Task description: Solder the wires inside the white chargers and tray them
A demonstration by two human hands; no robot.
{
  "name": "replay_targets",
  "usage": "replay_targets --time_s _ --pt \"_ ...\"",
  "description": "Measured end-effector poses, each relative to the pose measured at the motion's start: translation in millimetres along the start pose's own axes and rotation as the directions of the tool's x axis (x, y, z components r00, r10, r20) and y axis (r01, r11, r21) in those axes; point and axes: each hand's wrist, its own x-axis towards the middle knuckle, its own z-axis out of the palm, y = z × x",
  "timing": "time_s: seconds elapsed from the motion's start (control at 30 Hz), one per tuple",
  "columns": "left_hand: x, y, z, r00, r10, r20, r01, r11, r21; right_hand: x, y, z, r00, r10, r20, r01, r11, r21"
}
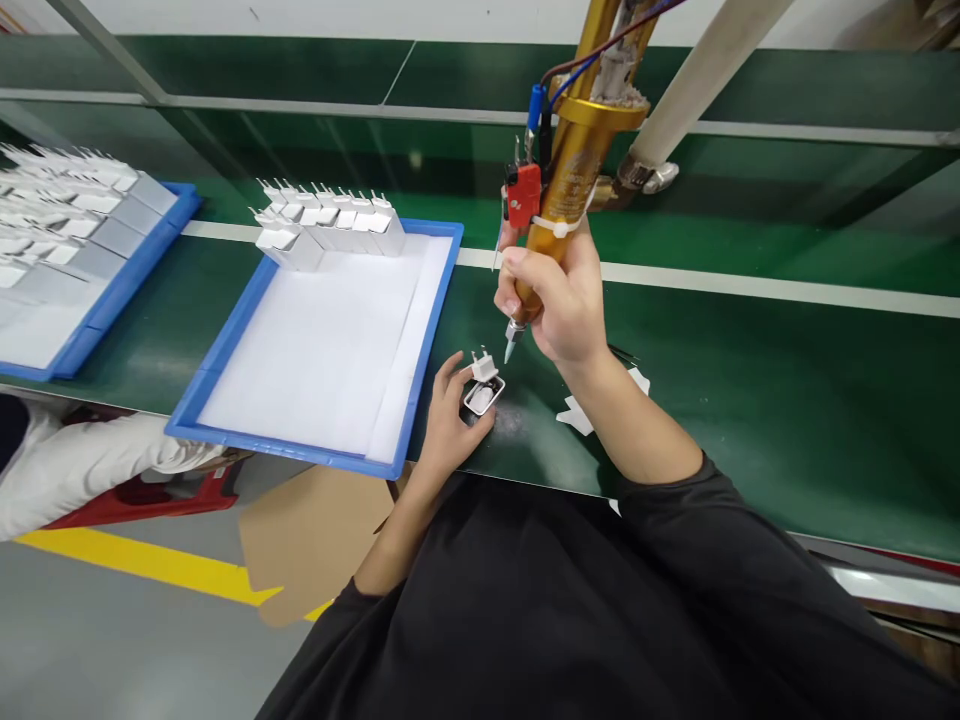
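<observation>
My left hand [451, 418] grips a small white plug adapter housing [480, 398] between thumb and fingers at the bench's near edge. Its top is open, with a white, two-pin plug cap [484, 368] tilted up at the far side. My right hand [564, 298] is wrapped round a gold glue dispensing gun [561, 190] that hangs down from above. A red switch [523, 196] with wires is strapped to the gun's side. The pale nozzle tip [511, 350] points down just right of and above the housing, apart from it.
Left of my hands, a blue tray [409, 420] holds several white adapters [330, 225] at its far end. Another blue tray [112, 300] farther left is filled with more. White scraps [576, 415] lie under my right forearm. A person's white sleeve [105, 460] shows at left.
</observation>
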Motion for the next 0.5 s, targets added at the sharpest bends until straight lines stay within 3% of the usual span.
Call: replay_targets --time_s 0.13,0.23,0.3,0.5 --pt "-3.9 -1.4 9.8 0.994 -0.107 -0.016 0.108 0.993 0.054 -16.8 -2.9 11.4 0.993 -0.109 -0.052 0.108 0.994 -0.013" --pt "-1.8 4.7 14.7 0.987 -0.158 -0.016 0.159 0.983 0.087 -24.3 -4.4 15.1 0.996 -0.078 -0.052 0.067 0.981 -0.18" --pt "-0.2 10.0 13.0 0.988 -0.153 -0.029 0.154 0.986 0.06 -27.8 -4.7 16.3 0.997 -0.047 -0.056 0.031 0.963 -0.267" --pt "0.8 16.0 -4.1 0.993 -0.061 -0.101 0.066 0.997 0.043 -33.4 -8.0 17.6 0.998 -0.032 -0.054 0.016 0.963 -0.269"
